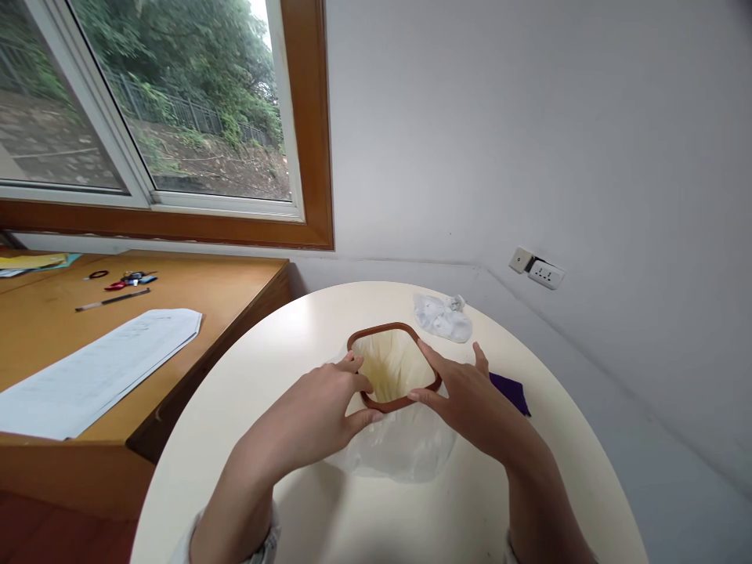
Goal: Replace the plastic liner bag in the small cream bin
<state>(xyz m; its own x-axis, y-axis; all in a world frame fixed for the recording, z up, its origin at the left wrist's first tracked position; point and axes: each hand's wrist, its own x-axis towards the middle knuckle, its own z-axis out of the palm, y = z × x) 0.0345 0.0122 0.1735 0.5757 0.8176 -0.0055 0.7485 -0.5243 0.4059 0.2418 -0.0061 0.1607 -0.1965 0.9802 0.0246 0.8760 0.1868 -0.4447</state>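
A small trash bin with a rounded-square brown rim (385,327) stands on the round white table. A translucent white plastic bag (399,450) lines its inside and hangs down over its outer wall. My left hand (326,403) holds the left side of the rim, fingertips over the inner edge and thumb at the front. On the right side, my right hand (470,395) grips the rim, its thumb on the near right corner and the little finger raised. The bin's wall is mostly hidden under the bag.
Behind the bin lies a crumpled clear plastic bag (443,316). A dark purple cloth (510,392) rests beyond my right wrist. The wooden desk (235,282) at left bears papers (117,368), a pen (111,300) and keys (136,277). A wall socket (546,273) is at right.
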